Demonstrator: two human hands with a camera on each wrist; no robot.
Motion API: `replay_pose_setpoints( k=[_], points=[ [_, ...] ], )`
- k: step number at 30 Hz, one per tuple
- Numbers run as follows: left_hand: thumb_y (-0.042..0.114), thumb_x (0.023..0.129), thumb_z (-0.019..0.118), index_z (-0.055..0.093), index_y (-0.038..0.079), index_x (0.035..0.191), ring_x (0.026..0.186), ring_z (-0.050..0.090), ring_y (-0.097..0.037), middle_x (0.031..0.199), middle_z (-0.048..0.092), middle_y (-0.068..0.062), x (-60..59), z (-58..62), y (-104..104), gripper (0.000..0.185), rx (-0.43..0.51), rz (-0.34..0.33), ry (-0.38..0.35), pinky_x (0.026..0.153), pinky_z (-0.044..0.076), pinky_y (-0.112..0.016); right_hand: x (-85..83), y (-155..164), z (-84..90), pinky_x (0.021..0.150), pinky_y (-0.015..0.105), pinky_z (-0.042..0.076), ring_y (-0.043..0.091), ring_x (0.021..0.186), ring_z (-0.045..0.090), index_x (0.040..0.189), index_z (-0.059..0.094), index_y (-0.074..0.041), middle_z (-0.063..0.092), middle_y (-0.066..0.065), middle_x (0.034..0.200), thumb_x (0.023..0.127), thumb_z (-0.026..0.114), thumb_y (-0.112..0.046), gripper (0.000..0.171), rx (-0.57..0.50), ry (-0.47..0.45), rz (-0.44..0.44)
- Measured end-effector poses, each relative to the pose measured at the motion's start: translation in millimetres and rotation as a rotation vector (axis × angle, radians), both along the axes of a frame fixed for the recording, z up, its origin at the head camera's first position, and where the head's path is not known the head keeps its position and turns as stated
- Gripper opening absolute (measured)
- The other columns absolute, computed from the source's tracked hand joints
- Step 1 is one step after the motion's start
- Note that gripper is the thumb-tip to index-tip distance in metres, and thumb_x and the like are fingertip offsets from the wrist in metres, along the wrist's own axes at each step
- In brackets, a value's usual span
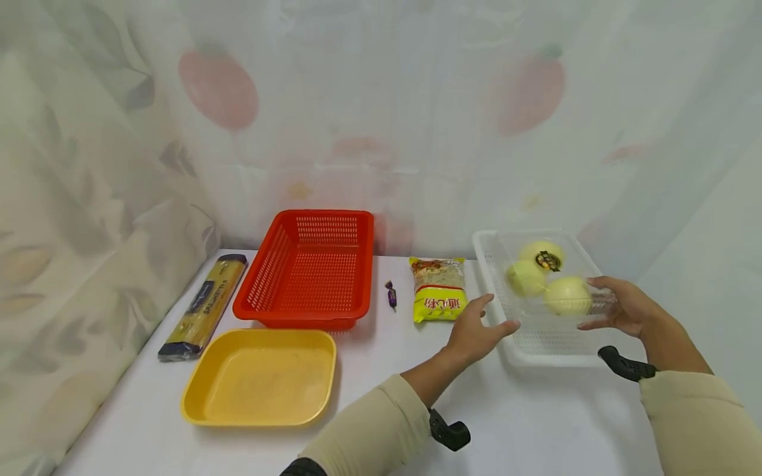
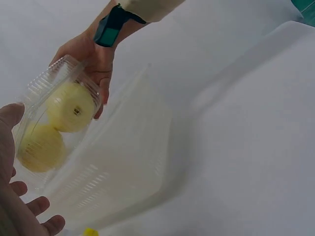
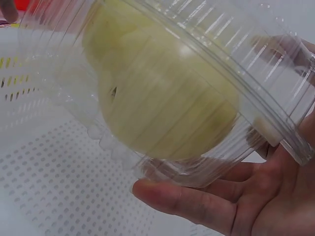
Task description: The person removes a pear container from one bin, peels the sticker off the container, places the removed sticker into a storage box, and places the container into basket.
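Beige sleeves (image 1: pixel 369 430): forearms are covered, nearest the camera; black devices (image 1: pixel 625 363) are worn at the wrists.
Right hand (image 1: pixel 631 307): clear box is gripped at its right end, thumb and fingers being set well apart around it.
Left hand (image 1: pixel 473 334): fingers are widely spread and nothing is gripped; contact with the box cannot be told.
Clear box (image 1: pixel 536 303): ribbed plastic; three round, pale yellow fruits (image 1: pixel 567 295) are contained; dark label (image 1: pixel 548 261) is borne.
Position: held over the white basket (image 1: pixel 559 360).
Orientation: labelled face is turned upward; long axis cannot be determined.
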State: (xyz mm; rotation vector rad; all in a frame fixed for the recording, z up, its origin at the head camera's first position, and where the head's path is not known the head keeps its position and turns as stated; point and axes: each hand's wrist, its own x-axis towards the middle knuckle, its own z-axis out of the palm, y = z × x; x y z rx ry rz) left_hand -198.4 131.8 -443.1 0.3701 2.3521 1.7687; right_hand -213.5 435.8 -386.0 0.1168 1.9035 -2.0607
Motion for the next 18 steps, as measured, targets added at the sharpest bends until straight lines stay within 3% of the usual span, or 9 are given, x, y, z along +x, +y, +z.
replay_pose_setpoints(
  k=[5, 11, 14, 18],
  points=[
    [0.045, 0.081, 0.075, 0.049, 0.021, 0.141, 0.116, 0.053, -0.018, 0.137, 0.048, 0.008, -2.4, 13.8, -1.8, 0.07, 0.089, 0.047, -0.082, 0.082, 0.051, -0.033, 4.7, -5.5, 6.4, 0.079, 0.069, 0.043, 0.029, 0.09, 0.066, 0.102, 0.066, -0.02, 0.059, 0.009, 0.106, 0.103, 0.042, -0.024, 0.024, 0.009, 0.017, 0.014],
    [0.044, 0.082, 0.075, 0.044, 0.022, 0.145, 0.115, 0.054, -0.023, 0.141, 0.047, 0.003, -6.2, 26.0, -3.9, 0.074, 0.168, 0.073, -0.147, 0.086, 0.051, -0.039, 12.6, -16.9, 14.9, 0.078, 0.069, 0.043, 0.034, 0.092, 0.064, 0.105, 0.063, -0.021, 0.041, 0.02, 0.119, 0.101, 0.044, -0.027, 0.02, 0.054, 0.045, 0.019],
    [0.047, 0.081, 0.075, 0.039, 0.024, 0.147, 0.117, 0.052, -0.026, 0.141, 0.045, -0.001, -7.5, 30.2, -4.8, 0.079, 0.196, 0.088, -0.182, 0.091, 0.048, -0.043, 15.3, -20.9, 16.9, 0.076, 0.069, 0.044, 0.036, 0.093, 0.064, 0.108, 0.066, -0.023, 0.051, 0.015, 0.116, 0.101, 0.041, -0.025, 0.026, 0.048, 0.082, 0.066],
    [0.05, 0.08, 0.075, 0.034, 0.028, 0.149, 0.117, 0.053, -0.029, 0.141, 0.044, -0.004, -6.9, 38.4, -6.9, 0.084, 0.256, 0.104, -0.264, 0.088, 0.05, -0.046, 19.1, -23.8, 18.9, 0.071, 0.065, 0.048, 0.035, 0.095, 0.065, 0.116, 0.064, -0.023, 0.059, 0.008, 0.113, 0.101, 0.036, -0.023, 0.031, 0.034, 0.146, 0.141]
  ],
)
